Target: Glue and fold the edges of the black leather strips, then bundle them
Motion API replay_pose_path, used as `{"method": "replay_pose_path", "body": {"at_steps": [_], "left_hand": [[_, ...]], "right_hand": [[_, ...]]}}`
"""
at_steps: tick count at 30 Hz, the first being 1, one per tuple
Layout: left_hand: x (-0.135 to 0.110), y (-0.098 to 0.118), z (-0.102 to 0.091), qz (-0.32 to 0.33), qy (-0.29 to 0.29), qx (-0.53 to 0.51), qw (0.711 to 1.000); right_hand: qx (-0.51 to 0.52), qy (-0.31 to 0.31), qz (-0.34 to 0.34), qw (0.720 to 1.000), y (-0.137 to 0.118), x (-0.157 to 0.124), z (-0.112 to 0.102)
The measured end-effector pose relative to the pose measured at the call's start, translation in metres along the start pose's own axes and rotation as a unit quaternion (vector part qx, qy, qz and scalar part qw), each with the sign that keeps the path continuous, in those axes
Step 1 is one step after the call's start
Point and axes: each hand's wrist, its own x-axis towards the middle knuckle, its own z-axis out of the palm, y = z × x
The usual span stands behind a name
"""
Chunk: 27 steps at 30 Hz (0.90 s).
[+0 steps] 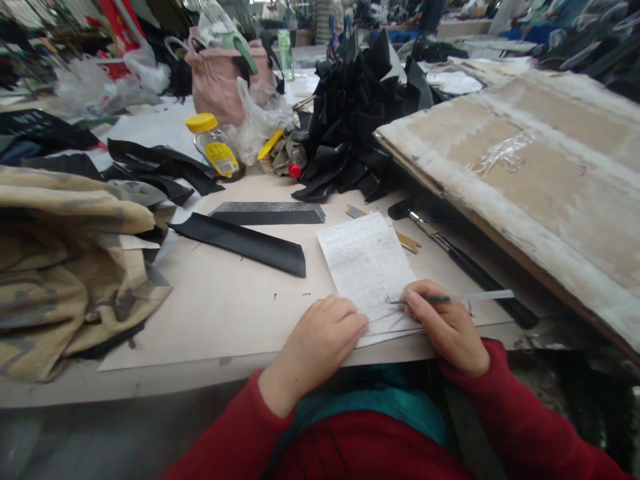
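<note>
In my right hand [443, 327] is a slim pen [477, 295], its dark tip touching the lower part of a white sheet of paper [367, 257]. Faint writing or ruled lines cover the sheet, too small to read. My left hand [325, 337] rests at the paper's lower left edge, fingers together and curled downward; whether anything lies under them is hidden. Left of the paper are a black folded strip [245, 247] and a grey-and-black strip [270, 213]. A yellowish flat piece [407, 241] sticks out from behind the sheet.
A hammer with a black handle [465, 267] lies beside a large worn board [550, 147] on the right. Black pieces [360, 113] are heaped at the back, near a yellow-lidded jar [215, 147] and pink bag [225, 80]. Camouflage cloth [70, 273] covers the left side.
</note>
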Motion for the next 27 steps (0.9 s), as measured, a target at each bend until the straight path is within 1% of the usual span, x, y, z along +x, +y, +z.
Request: {"method": "replay_pose_path", "body": {"at_steps": [3, 6, 13, 17, 19, 23, 27], "left_hand": [[-0.0012, 0.0001, -0.0005, -0.003, -0.002, -0.003, 1.000], [-0.0027, 0.0012, -0.0013, -0.006, -0.004, -0.002, 1.000], [-0.0024, 0.0033, -0.0032, -0.006, 0.010, 0.003, 1.000], [-0.0015, 0.0028, -0.0032, 0.000, 0.000, 0.002, 1.000], [-0.0013, 0.0021, -0.0025, -0.001, -0.006, -0.003, 1.000], [-0.0012, 0.0008, -0.0013, -0.001, -0.004, -0.010, 1.000], [-0.0014, 0.0009, -0.0021, 0.000, -0.009, -0.010, 1.000]], "right_hand": [[-0.012, 0.012, -0.006, 1.000, -0.0009, -0.0013, -0.0006], [-0.025, 0.012, -0.014, 1.000, -0.0026, -0.0018, -0.0005], [-0.035, -0.011, -0.036, 0.999, -0.0073, -0.0014, 0.0027], [-0.028, -0.036, -0.054, 0.997, -0.0085, -0.0020, 0.0053], [-0.027, -0.031, -0.055, 0.998, -0.0069, -0.0019, 0.0050], [-0.035, -0.002, -0.046, 0.998, -0.0020, -0.0016, 0.0008], [-0.046, 0.009, -0.040, 0.998, 0.0009, -0.0024, -0.0045]]}}
